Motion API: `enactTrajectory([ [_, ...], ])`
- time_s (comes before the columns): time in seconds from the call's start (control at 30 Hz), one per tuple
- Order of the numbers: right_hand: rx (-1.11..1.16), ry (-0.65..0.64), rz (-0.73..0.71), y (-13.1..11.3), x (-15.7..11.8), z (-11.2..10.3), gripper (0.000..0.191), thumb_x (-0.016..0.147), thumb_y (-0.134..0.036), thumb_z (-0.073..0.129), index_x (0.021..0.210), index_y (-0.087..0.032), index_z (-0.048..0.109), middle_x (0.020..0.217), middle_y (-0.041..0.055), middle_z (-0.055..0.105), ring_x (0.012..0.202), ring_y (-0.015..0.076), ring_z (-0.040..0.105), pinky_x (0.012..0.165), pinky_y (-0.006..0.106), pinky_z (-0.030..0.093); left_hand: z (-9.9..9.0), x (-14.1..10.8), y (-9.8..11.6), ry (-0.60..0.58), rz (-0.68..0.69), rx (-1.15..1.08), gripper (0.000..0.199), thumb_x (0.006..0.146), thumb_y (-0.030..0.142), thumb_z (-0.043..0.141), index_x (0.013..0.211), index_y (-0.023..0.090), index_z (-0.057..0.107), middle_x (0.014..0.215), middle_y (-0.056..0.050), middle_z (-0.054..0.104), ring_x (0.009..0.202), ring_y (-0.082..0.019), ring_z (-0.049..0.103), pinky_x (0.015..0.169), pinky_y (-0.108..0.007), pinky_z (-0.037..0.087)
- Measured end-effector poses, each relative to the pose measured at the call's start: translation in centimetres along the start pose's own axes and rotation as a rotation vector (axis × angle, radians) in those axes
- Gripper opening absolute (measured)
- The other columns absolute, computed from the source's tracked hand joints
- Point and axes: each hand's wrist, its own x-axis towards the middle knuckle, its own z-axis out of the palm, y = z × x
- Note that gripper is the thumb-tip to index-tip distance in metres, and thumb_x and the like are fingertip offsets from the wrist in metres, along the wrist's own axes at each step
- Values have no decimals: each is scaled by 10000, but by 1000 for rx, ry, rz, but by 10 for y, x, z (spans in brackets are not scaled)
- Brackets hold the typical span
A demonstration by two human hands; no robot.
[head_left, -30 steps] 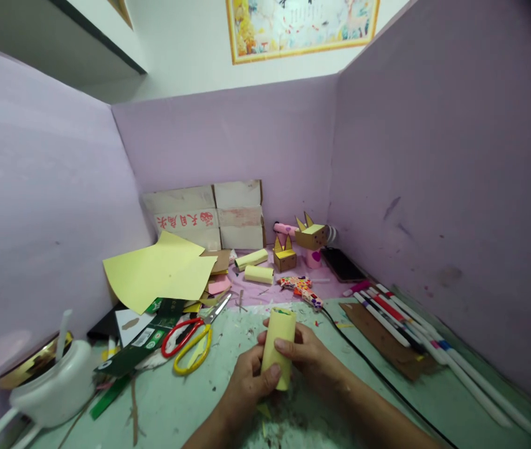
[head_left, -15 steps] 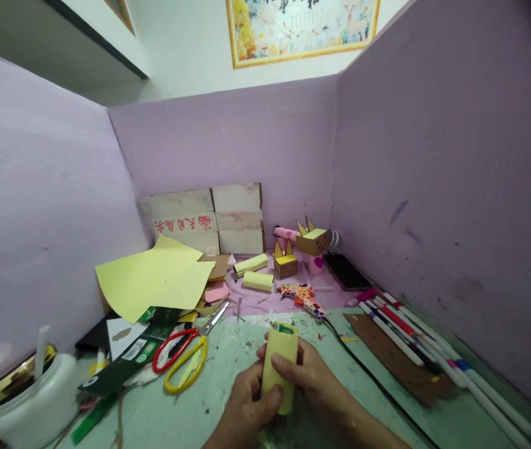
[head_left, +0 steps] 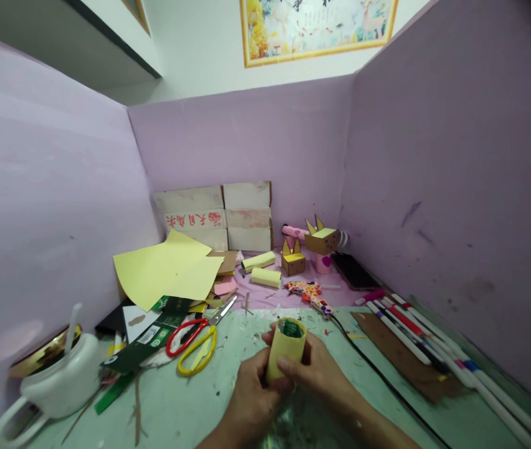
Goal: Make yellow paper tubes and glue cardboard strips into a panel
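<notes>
Hands (head_left: 257, 381) tipped yel. tube (head_left: 281, 350) twd cam vs b4.

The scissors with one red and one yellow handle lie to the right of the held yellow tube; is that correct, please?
Wrong side: the head view shows the scissors, with one red and one yellow handle, left of the held yellow tube.

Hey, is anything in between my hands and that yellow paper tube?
Nothing visible: your left hand holds the yellow tube low down, and your right hand grips its right side. The scissors and glue gun lie beyond, apart from both hands.
</notes>
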Motion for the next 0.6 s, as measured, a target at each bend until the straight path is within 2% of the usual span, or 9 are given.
enactTrajectory([
  [0.13,-24,81,2,-1,2,0,733,511,-485,798,1111,-163,526,1156,181,608,1016,326,577,874,460,435,-1,0,0,42,18,20,559,712,596,571,942,89,623,769,-62,627,662,-169,496,593,-261,399],
  [0.2,-2,82,3,-2,2,1,724,508,-473,803,1109,-172,532,1156,171,605,1016,323,572,859,451,441,0,0,0,60,16,24,495,736,539,573,954,96,614,793,-63,632,687,-177,508,605,-262,410],
  [0.33,-32,36,-13,-5,-1,4,478,598,-384,767,988,-171,593,956,115,666,930,296,597,816,413,459,1,-1,-2,65,-13,22,438,750,427,604,1037,99,579,923,-97,648,838,-236,565,720,-301,452],
  [0.43,-168,94,-98,-9,-3,7,295,632,-261,724,897,-181,624,868,65,655,854,260,591,773,361,462,0,-2,-5,132,-19,88,479,753,367,618,1155,125,521,1097,-123,611,989,-267,554,845,-344,437],
  [0.53,-315,176,-178,-9,-3,7,259,649,-170,677,904,-192,637,885,47,653,857,245,580,771,337,453,-4,-4,-6,240,65,175,449,759,306,604,1176,166,511,1191,-116,564,1069,-266,521,908,-362,408],
  [0.6,-375,212,-197,-7,-4,7,292,665,-145,659,951,-203,639,923,45,660,905,250,577,807,341,443,-5,-6,-4,236,147,168,413,775,307,580,1162,174,526,1194,-108,563,1072,-261,521,915,-360,405],
])
